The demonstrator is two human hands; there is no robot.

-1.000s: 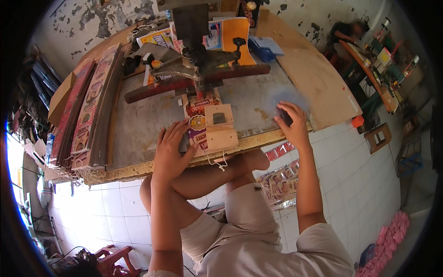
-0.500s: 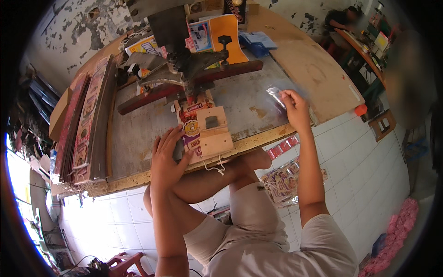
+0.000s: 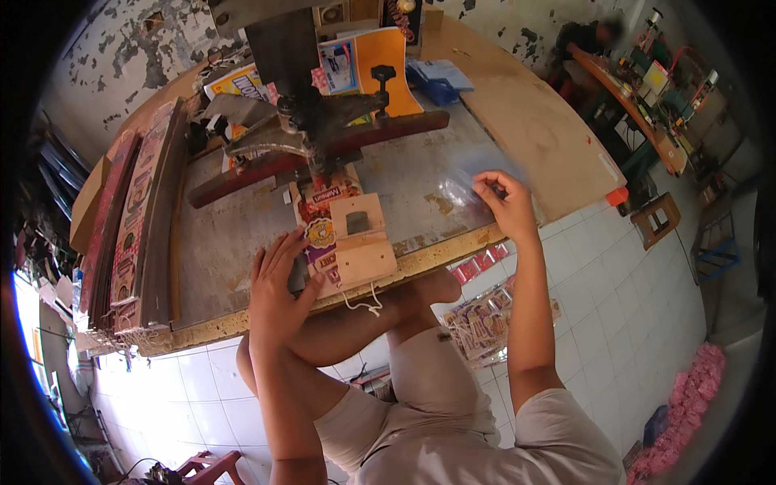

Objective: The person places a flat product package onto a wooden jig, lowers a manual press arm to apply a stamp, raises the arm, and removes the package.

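My left hand [image 3: 279, 283] lies palm down with its fingers spread at the left edge of a printed cardboard piece [image 3: 320, 234], its fingertips touching it. On the cardboard rests a tan folded card flap [image 3: 365, 260] with small holes and a dark grey square patch in its opening. A white string [image 3: 373, 307] hangs from its near end over the table edge. Above the workbench to the right, my right hand [image 3: 508, 206] pinches a piece of clear plastic film [image 3: 461, 190], smeared by motion. The cardboard's far end reaches under the press head [image 3: 321, 174].
A dark metal press [image 3: 291, 113] with a red-edged crossbar [image 3: 242, 184] stands over the grey bench top [image 3: 218, 259]. Stacked printed cardboard strips [image 3: 145, 218] line the left. Printed sheets [image 3: 380, 73] and blue packets [image 3: 440, 79] lie behind. Another person [image 3: 578, 40] sits far right.
The whole view has shifted slightly. The plastic film in my right hand has swung from a narrow shiny strip to a wider blur. My left hand remains beside the cardboard.
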